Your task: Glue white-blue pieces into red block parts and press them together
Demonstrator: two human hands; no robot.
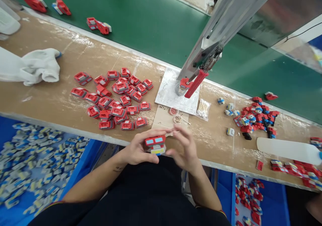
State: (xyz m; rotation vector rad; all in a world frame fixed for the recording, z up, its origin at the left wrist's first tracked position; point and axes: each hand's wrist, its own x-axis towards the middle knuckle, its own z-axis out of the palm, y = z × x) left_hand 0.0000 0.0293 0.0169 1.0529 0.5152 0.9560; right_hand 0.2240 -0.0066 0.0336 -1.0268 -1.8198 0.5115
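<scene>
My left hand (139,148) grips a toy vehicle piece (155,140) in front of my body, just off the table's near edge. Its red top has pale blue windows, with grey, yellow and blue parts below. Close by on its right is my right hand (184,147), fingers spread and thumb apart, holding nothing I can see. Beyond my hands, a small dish of clear liquid (178,119) with a cotton swab lies on a cardboard piece, beside a bag of cotton swabs (203,109). A pile of red toy parts (120,86) spreads to the left.
A metal press with a red handle (196,84) stands over a white plate (164,91). The green conveyor (141,24) runs behind. Right: assembled toys (259,115) and a white bottle (286,149). Left: a white glove (41,66). Blue bins (77,167) hold parts below.
</scene>
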